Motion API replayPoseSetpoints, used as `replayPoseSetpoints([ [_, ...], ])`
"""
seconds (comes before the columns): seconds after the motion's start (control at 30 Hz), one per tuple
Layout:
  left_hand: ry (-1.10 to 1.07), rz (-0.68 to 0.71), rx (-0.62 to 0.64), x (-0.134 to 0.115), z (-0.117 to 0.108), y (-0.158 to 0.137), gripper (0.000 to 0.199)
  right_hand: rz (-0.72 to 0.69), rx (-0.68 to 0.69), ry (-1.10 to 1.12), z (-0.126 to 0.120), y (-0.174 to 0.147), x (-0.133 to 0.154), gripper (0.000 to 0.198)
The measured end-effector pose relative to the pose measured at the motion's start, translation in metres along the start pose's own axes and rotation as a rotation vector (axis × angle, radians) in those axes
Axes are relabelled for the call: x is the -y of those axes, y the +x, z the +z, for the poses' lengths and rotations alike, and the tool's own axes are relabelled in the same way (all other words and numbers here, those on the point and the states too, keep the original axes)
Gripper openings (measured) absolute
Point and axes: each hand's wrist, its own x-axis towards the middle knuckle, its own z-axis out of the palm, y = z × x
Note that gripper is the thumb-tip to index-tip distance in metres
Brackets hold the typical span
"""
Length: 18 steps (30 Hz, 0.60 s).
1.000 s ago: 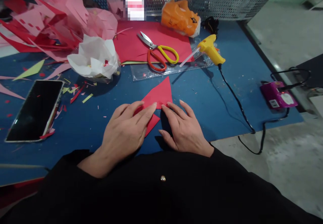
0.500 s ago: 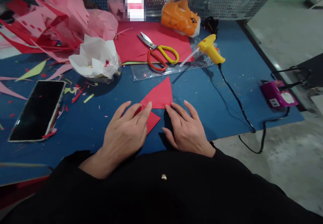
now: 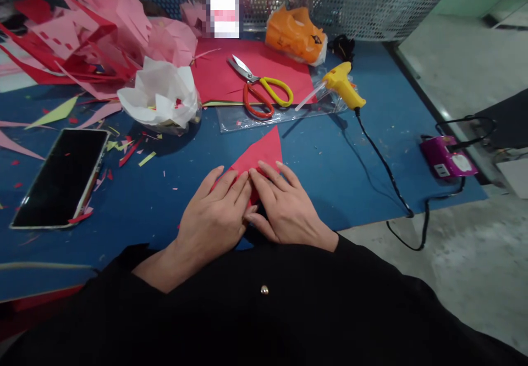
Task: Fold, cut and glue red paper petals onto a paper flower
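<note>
A folded piece of red paper (image 3: 264, 149) lies on the blue table, its pointed tip facing away from me. My left hand (image 3: 218, 204) rests on its left part, fingers stretched out and pressing down. Over the right part, my right hand (image 3: 284, 204) also lies with straight fingers, its index fingertip close to the left fingertips near the middle of the sheet. Both hands cover the paper's near part. Beyond it are scissors (image 3: 266, 96) with one red and one yellow handle.
A yellow glue gun (image 3: 342, 86) lies at the right, its cord running to a purple power socket (image 3: 447, 157). At the left are a phone (image 3: 61, 179), a white paper-lined container (image 3: 160, 94), paper scraps and pink paper pieces (image 3: 119, 20). Red sheets (image 3: 214, 72) and an orange packet (image 3: 295, 35) lie behind.
My right hand has moved left across the red paper, up to the left fingertips. The near flap that stuck out between the hands is now mostly covered. The view has shifted slightly.
</note>
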Motion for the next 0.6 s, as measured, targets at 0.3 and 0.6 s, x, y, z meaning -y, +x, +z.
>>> replayPoseSetpoints([
  [0.3,0.025,-0.012,0.024,-0.001,-0.001,0.0,0.037,0.017,0.051,-0.107,-0.007,-0.015,-0.008,0.065],
  [0.6,0.031,-0.019,0.017,-0.003,-0.001,0.002,0.043,0.036,0.04,-0.159,-0.009,-0.023,-0.009,0.066],
])
